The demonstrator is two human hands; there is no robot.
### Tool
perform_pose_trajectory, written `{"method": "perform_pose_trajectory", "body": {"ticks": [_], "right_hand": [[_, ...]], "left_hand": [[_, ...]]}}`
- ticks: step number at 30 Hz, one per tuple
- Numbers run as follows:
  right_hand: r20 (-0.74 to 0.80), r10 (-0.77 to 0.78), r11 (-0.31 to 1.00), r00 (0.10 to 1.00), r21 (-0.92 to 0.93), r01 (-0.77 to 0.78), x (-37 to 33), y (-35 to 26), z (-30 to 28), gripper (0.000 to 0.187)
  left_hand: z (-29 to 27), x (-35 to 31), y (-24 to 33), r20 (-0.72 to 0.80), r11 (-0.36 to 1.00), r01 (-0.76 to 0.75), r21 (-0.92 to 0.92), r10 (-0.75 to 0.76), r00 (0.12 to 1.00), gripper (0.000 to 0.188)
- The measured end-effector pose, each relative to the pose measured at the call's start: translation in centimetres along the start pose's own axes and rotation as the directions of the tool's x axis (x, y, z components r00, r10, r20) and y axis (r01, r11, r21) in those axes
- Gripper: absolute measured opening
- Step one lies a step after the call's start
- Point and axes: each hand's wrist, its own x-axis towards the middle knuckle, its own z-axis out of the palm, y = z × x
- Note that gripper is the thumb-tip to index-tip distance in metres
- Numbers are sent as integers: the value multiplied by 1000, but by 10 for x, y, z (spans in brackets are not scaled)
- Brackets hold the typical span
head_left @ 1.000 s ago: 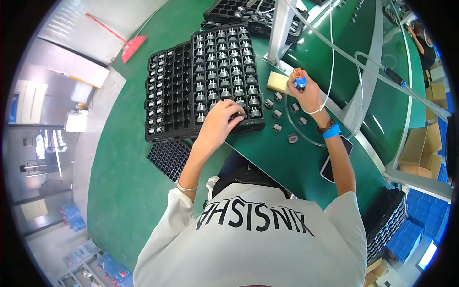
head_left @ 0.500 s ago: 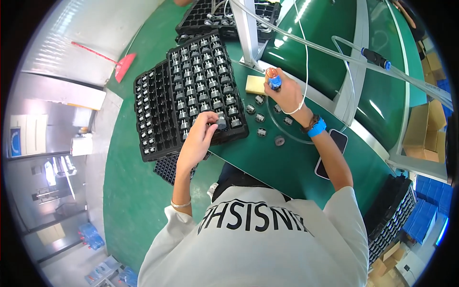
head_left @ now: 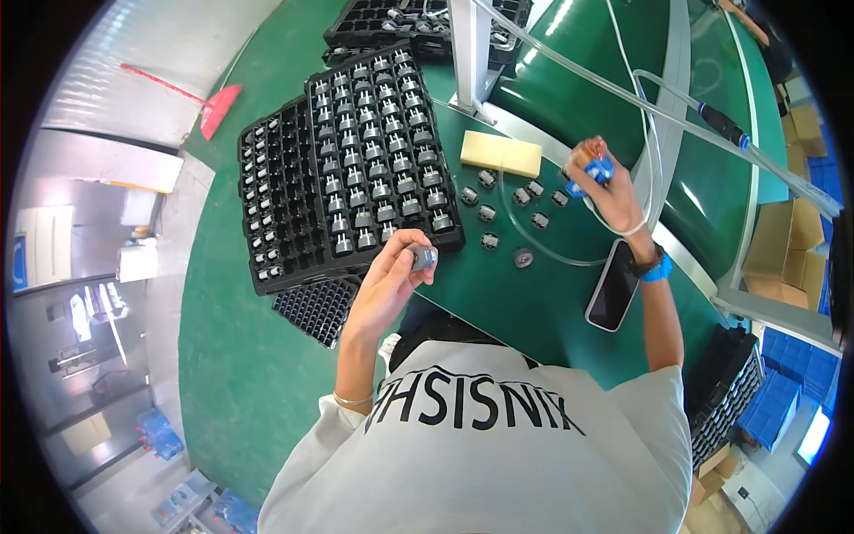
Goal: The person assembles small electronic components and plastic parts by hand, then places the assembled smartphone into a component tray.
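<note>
So the left hand [head_left: 384,283] has a grey plug [head_left: 424,258] pinched at the fingertips, thumb on one side and fingers curled in on the other. Hand's mostly closed, just wide enough for the plug, which sits at the far right end of the grip, sticking out past the fingers. That puts it just off the near edge of the big black tray [head_left: 452,238], on the person's side. The tray is full of rows of similar plugs, prongs up.

Right hand [head_left: 616,200] is well apart from that plug, over to the right. It's curled round a blue and orange tool [head_left: 591,165], fingers wrapped pretty snug, though it's a bit blurry so I can't tell exactly how each finger sits.

Between the two hands there's a bunch of loose plugs [head_left: 487,213] scattered on the green table [head_left: 534,307], with a round piece [head_left: 523,258] nearest the person. Yellow sponge [head_left: 501,154] lies just beyond them, and a phone [head_left: 612,287] is near the right wrist. A second tray [head_left: 298,191] is on the big one's left, small parts down its left side.
</note>
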Motion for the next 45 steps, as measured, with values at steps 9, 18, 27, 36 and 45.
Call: {"method": "perform_pose_trajectory", "body": {"ticks": [9, 18, 27, 36, 45], "right_hand": [[18, -4, 966, 1000, -258, 8, -1, 16, -1, 31], [108, -181, 890, 977, -404, 210, 3, 31, 15, 36], [41, -170, 959, 985, 235, 156, 8, 23, 9, 29], [412, 174, 570, 895, 698, -432, -15, -70, 38, 45], [427, 203, 639, 881, 624, -449, -20, -65, 37, 47]], "left_hand": [[20, 10, -5, -27, 988, 57, 144, -54, 998, 23], [28, 12, -12, -4, 983, -31, 182, 33, 999, 22], [47, 33, -16, 34, 972, -196, 130, 193, 981, 26], [69, 54, -7, 206, 792, -553, 258, 514, 833, 27], [75, 47, -7, 195, 798, -563, 214, 530, 826, 25]]}}
